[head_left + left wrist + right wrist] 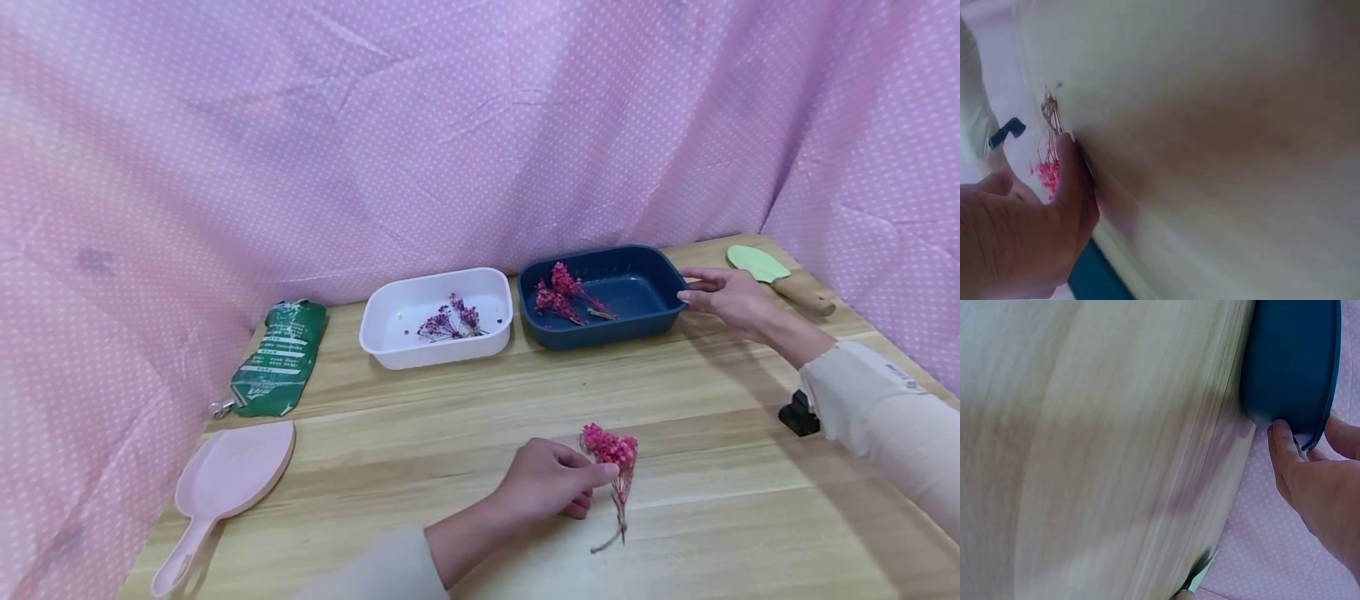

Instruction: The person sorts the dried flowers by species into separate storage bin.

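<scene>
My left hand is low over the table in the head view, thumb and fingers pinching a sprig of pink dried flowers. Its thin stems point toward the near edge; the left wrist view shows the pink blossoms beside the fingers. At the back, my right hand grips the right end of a dark blue tray, its thumb at the rim. The right wrist view has fingers against the tray's end wall. Two pink flower sprigs lie inside the blue tray's left part.
A white tray with purple dried flowers stands left of the blue one. Farther left are a green packet and a pink dustpan. A pale green trowel with a wooden handle lies at the right. Pink dotted cloth hangs behind.
</scene>
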The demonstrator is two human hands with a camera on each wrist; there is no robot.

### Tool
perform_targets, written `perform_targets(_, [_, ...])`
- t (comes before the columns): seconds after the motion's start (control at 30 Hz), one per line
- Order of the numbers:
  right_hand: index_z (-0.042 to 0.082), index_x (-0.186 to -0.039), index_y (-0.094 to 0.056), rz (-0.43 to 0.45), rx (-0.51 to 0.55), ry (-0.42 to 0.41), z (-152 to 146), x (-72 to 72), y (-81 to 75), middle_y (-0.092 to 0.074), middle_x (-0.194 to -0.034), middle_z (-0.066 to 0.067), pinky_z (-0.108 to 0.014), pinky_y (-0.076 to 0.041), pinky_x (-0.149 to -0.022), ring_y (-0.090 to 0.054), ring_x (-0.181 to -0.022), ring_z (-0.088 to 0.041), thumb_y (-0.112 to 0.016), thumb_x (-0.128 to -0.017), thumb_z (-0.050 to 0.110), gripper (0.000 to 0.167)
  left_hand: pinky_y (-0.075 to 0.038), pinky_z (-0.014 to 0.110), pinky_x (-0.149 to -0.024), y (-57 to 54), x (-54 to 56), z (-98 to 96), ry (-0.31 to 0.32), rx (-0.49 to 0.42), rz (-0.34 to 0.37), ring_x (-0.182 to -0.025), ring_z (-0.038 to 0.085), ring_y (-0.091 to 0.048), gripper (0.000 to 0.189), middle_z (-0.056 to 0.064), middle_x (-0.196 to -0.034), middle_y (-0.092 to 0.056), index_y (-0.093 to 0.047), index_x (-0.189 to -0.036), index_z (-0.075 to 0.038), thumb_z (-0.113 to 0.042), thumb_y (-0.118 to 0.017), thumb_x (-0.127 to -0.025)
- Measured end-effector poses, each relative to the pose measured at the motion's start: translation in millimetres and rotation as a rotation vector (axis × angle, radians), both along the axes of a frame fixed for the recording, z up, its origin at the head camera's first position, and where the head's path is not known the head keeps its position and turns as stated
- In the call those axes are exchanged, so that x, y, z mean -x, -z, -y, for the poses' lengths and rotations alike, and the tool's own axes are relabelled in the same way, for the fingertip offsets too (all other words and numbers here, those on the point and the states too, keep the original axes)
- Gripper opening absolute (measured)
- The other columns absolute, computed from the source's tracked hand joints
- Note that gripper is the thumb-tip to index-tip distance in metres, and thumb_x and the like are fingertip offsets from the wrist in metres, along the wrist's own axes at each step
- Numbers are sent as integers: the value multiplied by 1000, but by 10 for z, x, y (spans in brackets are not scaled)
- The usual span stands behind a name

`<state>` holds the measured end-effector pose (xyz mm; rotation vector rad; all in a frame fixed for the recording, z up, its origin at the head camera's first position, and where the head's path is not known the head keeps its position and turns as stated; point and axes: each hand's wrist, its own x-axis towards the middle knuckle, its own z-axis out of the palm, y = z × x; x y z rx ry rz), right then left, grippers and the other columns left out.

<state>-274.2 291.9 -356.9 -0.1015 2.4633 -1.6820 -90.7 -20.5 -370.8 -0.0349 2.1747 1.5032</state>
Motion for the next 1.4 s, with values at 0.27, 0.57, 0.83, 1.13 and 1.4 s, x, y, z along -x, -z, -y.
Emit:
perform_targets(0.27, [-3,-146,-34,-4,5,-8,-8,-4,19,-63,-116,2,-24,-53,-88,-59,-89,8,-62,-95,17,61,-46,21,-57,105,-70,-282,332,692,-611,-71,5,-56,51,-8,-77,-63,-74,-100,-16,-61,-69,-78])
perform_targets(0.57, [-5,-144,-38,-48,-15,-2,-7,2,-4,-65,-114,-2,-23,-54,-86,-59,-88,8,-62,-95,15,58,-42,26,-43,73,-58,-375,460,959,-827,-67,11,-50,5,-4,-82,-57,-72,-83,-17,-22,-70,-83])
perform_targets(0.83, [-4,-144,-37,-32,-28,0,-10,-13,20,-65,-113,3,-24,-54,-87,-58,-87,11,-63,-95,18,60,-42,15,-51,21,116,-156,459,551,-646,-62,-1,-48,15,-11,-69,-58,-75,-83,-16,-3,-68,-84])
perform_targets(1.13, [-10,-144,-33,-41,58,-7,-36,-11,72,-67,-98,13,-19,-55,-82,-61,-86,7,-64,-93,13,63,-56,24,-57,26,450,28,83,14,-126,-60,9,-63,18,3,-71,-68,-75,-99,-5,0,-73,-82])
perform_targets(1.4, [-10,-144,-33,-54,68,-3,-28,0,115,-67,-98,11,-20,-55,-81,-62,-86,4,-64,-93,13,63,-59,32,-76,-213,928,133,-128,-265,62,-74,19,-68,30,20,-98,-70,-68,-114,0,3,-69,-84])
